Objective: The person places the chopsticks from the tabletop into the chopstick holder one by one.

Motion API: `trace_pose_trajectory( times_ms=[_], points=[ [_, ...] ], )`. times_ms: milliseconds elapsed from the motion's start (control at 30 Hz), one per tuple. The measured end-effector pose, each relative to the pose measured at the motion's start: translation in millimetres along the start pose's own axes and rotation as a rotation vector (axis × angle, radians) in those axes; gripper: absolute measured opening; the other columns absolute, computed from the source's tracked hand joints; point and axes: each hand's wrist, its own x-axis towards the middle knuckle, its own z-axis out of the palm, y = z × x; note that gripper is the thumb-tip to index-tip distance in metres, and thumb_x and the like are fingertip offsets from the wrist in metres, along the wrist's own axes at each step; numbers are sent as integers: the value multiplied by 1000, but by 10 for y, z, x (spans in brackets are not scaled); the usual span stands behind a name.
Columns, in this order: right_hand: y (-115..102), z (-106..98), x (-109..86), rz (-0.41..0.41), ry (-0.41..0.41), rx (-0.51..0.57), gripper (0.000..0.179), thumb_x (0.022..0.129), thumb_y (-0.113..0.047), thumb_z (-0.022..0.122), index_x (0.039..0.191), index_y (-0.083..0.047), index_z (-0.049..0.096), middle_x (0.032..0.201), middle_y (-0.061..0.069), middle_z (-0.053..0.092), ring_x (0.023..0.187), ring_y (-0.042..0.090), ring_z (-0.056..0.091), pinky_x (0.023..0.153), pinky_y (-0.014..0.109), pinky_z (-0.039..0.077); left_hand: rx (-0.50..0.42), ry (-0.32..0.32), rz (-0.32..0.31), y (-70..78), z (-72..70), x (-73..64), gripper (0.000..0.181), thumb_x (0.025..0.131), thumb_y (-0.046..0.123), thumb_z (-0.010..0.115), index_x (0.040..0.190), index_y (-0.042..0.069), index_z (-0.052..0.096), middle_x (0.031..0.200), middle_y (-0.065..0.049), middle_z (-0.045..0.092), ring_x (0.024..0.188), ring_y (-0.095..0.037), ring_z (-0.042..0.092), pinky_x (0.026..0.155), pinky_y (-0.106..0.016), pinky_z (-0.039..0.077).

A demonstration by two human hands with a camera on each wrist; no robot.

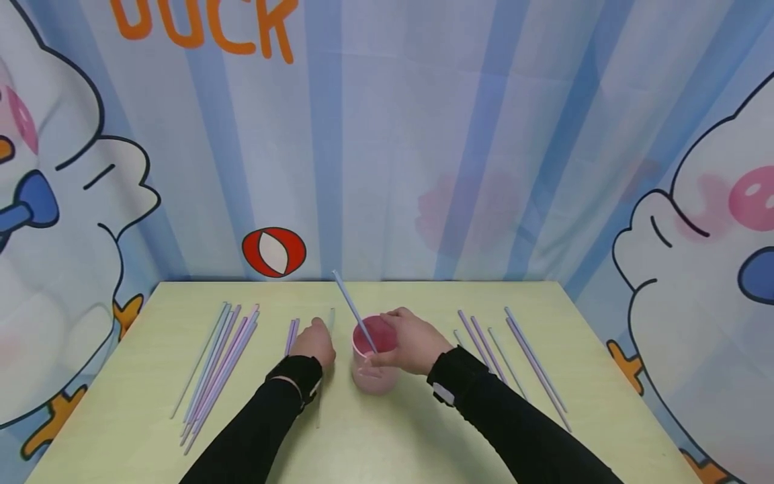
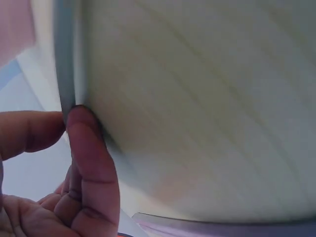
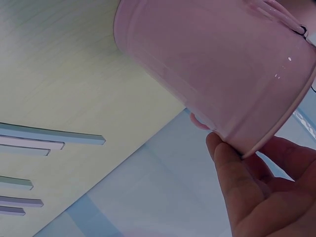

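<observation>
A small pink bucket (image 1: 375,382) stands on the table, with one blue straw (image 1: 351,299) leaning out of it. My right hand (image 1: 417,343) grips the bucket by its rim, the thumb and fingers on either side of the edge. In the right wrist view the bucket (image 3: 212,69) shows its side and a loop near the fingertips (image 3: 222,148). To the left of the bucket my left hand (image 1: 313,344) pinches a pale green straw (image 1: 319,407) between thumb and index finger. The left wrist view shows this straw (image 2: 64,54) close up.
Several blue, pink and purple straws (image 1: 220,373) lie bunched on the table's left side. Two purple straws (image 1: 292,333) lie just beyond my left hand. More straws (image 1: 538,370) are spread on the right. A striped curtain (image 1: 387,168) hangs behind the table (image 1: 605,444).
</observation>
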Motion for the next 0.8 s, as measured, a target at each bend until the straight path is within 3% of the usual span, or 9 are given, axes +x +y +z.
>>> trace_pose_trajectory(
  times_ms=[233, 467, 800],
  points=[
    [6, 13, 8, -3, -1, -10, 82, 73, -48, 80, 136, -2, 56, 132, 13, 55, 109, 25, 59, 90, 40, 54, -112, -44, 9, -103, -219, -88, 52, 90, 9, 64, 132, -14, 45, 107, -26, 65, 89, -31, 61, 85, -47, 53],
    [2, 13, 20, 2, -4, -11, 82, 72, -47, 82, 136, -2, 56, 131, 12, 55, 110, 25, 59, 89, 40, 54, -333, -72, 50, -263, -499, -196, 52, 95, 9, 59, 138, -12, 42, 81, -11, 65, 65, -18, 63, 66, -37, 54],
    [29, 27, 29, 15, -2, -14, 82, 73, -47, 82, 137, -3, 56, 132, 11, 55, 110, 25, 59, 88, 39, 55, -551, 26, 73, -535, -903, -281, 43, 97, 10, 56, 129, -8, 33, 99, -21, 56, 70, -19, 68, 73, -38, 60]
  ],
)
